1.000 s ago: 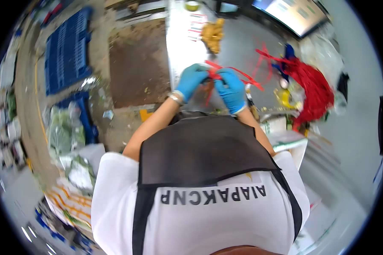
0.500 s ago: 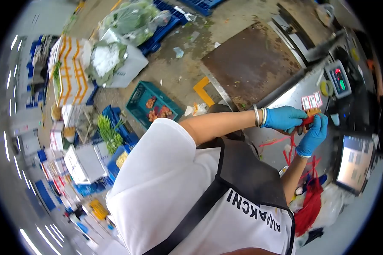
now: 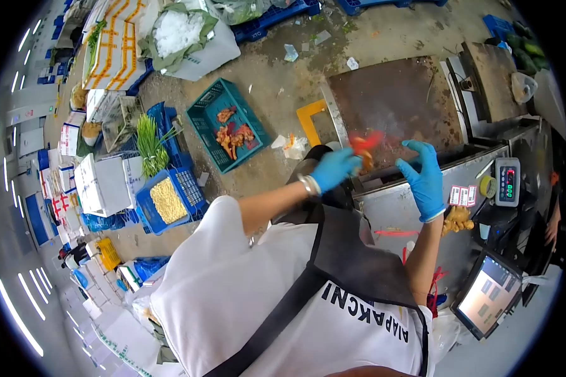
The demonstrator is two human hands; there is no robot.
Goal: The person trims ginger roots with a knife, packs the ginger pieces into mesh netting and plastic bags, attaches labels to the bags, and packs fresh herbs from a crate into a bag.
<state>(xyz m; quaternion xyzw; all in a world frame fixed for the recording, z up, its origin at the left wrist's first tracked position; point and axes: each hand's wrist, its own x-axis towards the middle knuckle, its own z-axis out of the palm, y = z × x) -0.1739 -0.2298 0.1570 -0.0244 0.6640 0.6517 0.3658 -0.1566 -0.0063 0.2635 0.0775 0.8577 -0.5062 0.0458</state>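
My left hand, in a blue glove, is closed on a piece of ginger with a red strip, both blurred by motion. It is held out over the floor side of the metal counter. My right hand, also blue-gloved, is raised above the counter with its fingers apart and nothing in them. Another piece of ginger lies on the counter by my right wrist, beside a printed label sheet. Loose red strips lie on the counter.
A green crate with ginger pieces stands on the floor. A digital scale display, a tape roll and a screen are at the right. A brown-topped platform lies beyond the counter. A blue basket is at the left.
My hands have come apart. The left moved left, carrying the ginger with the red strip; the right let go and opened. The view has shifted, and ginger now shows on the counter.
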